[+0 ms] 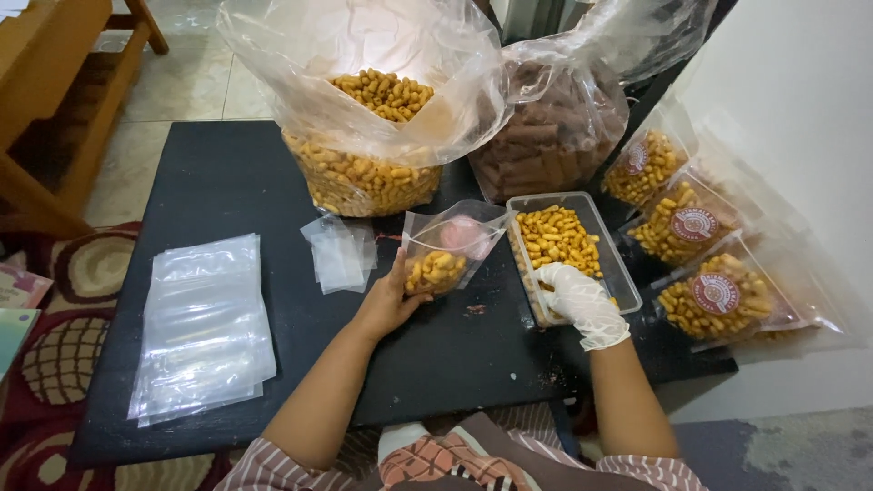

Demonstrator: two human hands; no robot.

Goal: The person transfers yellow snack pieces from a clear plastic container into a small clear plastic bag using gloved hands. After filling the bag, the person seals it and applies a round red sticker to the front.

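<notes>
R hand (582, 303): white glove. L hand (389, 305) bare. Striped sleeves, 2.

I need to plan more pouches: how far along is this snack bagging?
Done: three filled, labelled pouches lie at right. In hand: left hand holds a partly filled pouch; gloved right hand reaches into the snack tray. Left: big snack bag, empty pouch stack.

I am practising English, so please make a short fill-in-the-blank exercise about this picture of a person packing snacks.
1. The left hand holds a small pouch that is partly ___ with snacks.
2. The right hand, wearing a ___ glove, reaches into the clear tray.
3. A stack of empty bags lies on the ___ table.

Missing words: filled; white; black
</notes>
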